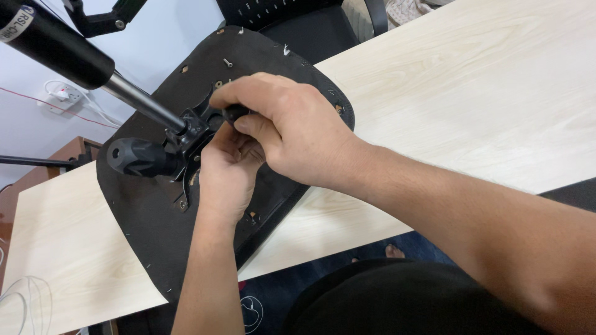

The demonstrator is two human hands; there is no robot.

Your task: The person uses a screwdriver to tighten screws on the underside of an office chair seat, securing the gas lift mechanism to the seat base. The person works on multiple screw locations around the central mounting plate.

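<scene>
Basically an upturned chair seat (155,217) lies on the pale table (472,105), rigid and probably heavy, best held by its metal bracket (189,127), where right hand (279,133) pinches a black knob (234,113) and left hand (228,167) fingers curl underneath, grip unclear.

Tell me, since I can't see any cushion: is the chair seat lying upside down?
Yes, upside down: the seat shows its black underside, mechanism plate and gas cylinder pointing up.

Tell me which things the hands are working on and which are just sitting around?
Being worked on:
- chair seat, upside down
- metal bracket under it
- black knob
- gas cylinder
- left hand, right hand

Just sitting around:
- table
- loose screw
- wall socket
- other chair
</scene>
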